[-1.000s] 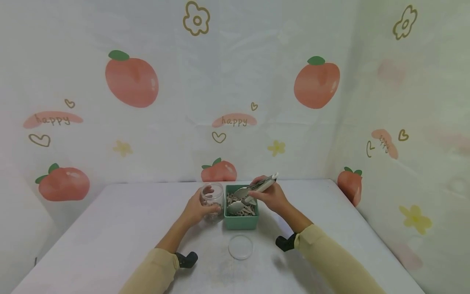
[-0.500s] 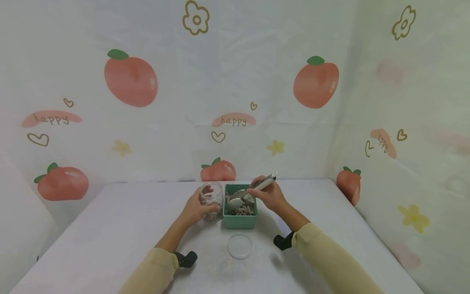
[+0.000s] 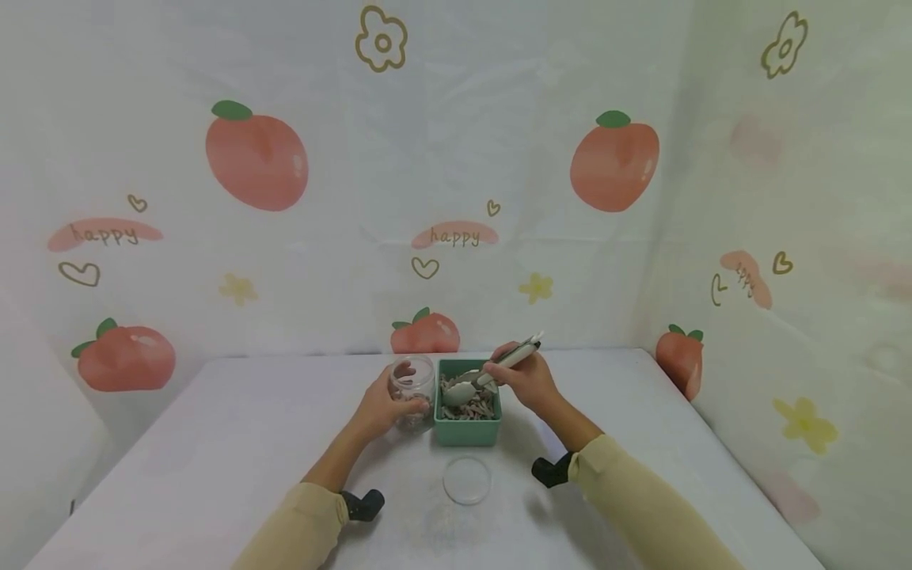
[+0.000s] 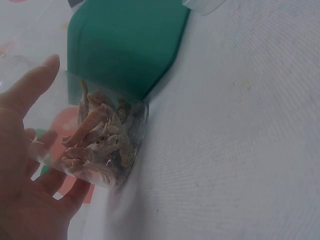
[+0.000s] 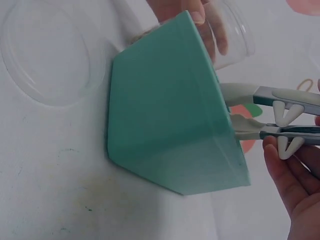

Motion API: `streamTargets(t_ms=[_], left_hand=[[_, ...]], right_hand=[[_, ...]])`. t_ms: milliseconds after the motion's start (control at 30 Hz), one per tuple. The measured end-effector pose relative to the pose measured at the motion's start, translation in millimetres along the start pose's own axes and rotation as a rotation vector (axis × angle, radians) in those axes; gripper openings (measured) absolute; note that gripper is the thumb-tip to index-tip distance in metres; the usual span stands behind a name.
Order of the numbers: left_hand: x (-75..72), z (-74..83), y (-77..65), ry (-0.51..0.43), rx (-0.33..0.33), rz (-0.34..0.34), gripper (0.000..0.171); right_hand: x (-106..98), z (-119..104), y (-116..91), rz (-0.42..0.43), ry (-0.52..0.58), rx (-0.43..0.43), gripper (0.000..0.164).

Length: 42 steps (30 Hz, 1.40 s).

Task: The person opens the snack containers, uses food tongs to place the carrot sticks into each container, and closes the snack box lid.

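My left hand grips a clear wide-mouthed jar that stands upright at the left side of a green box. Brownish dried strips lie in the lower part of the jar. More strips fill the box. In my right hand is a pair of tongs with pale handles, slanting down into the box. The tong heads are down among the strips; in the right wrist view the box wall hides their tips. Thumb and fingers hold the tongs from both sides.
A round clear lid lies flat on the white-covered table, just in front of the box. Behind the table's far edge hangs a white curtain printed with fruit, and it also runs along the right side.
The tong heads have come closer together and sit among the strips in the box. My left hand and the jar have stayed in place.
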<state>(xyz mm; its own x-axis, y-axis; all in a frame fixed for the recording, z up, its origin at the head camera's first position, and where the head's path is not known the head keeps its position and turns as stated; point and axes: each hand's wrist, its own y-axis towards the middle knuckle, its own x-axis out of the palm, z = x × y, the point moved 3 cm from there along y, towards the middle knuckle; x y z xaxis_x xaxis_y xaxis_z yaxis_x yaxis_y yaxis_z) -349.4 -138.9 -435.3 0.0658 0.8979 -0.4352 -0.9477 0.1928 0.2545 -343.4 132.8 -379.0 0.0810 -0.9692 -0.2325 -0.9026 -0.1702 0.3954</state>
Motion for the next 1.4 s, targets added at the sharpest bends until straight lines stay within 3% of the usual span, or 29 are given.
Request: streamTargets(t_ms=[300, 567, 833, 1167, 1400], left_hand=[[-0.1, 4.2, 0.8, 0.022, 0.004, 0.008, 0.082], [-0.2, 5.7, 0.5, 0.024, 0.000, 0.005, 0.082], [-1.3, 5.0, 0.7, -0.001, -0.018, -0.002, 0.083], [-0.3, 1.1, -0.4, 0.000, -0.013, 0.000, 0.082], [0.6, 0.9, -0.3, -0.002, -0.006, -0.003, 0.083]], right_hand=[[-10, -15, 0, -0.007, -0.003, -0.017, 0.017], [-23, -56, -4, 0.011, -0.032, -0.065, 0.014], [-32, -79, 4, 0.032, -0.015, -0.119, 0.015], [-19, -107, 13, 0.035, 0.038, -0.210, 0.016], [-2, -112, 17, -0.007, 0.106, -0.228, 0.015]])
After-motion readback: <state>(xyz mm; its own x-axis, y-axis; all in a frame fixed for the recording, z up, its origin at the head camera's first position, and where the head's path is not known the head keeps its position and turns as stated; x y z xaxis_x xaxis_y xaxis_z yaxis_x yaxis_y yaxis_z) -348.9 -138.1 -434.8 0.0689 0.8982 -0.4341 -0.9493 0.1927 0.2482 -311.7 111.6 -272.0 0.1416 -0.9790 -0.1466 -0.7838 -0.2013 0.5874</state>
